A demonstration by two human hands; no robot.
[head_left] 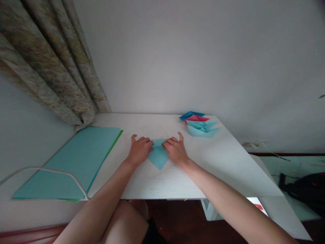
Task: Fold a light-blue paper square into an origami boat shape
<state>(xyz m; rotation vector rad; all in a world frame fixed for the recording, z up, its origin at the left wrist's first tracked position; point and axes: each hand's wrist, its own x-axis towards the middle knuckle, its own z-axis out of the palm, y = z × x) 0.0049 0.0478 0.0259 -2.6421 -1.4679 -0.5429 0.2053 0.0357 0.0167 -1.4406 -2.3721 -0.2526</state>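
Observation:
A light blue folded sheet of paper (158,157) lies on the white table, its pointed corner toward me and a flat band along its far edge. My left hand (141,149) presses on its left side, thumb and fingers closed at the fold, little finger raised. On the opposite side my right hand (175,149) does the same, fingertips on the crease. Both hands cover the paper's side corners. Beyond my right hand stand folded paper boats: a light blue one (202,131), a pink one (196,118) and a dark blue one (191,115).
A stack of large light blue sheets (76,159), with green edges showing beneath, lies on the table's left. A white cable (50,169) arcs over its near corner. A patterned curtain (58,61) hangs at back left, and a wall (162,57) borders the table's (142,120) far edge.

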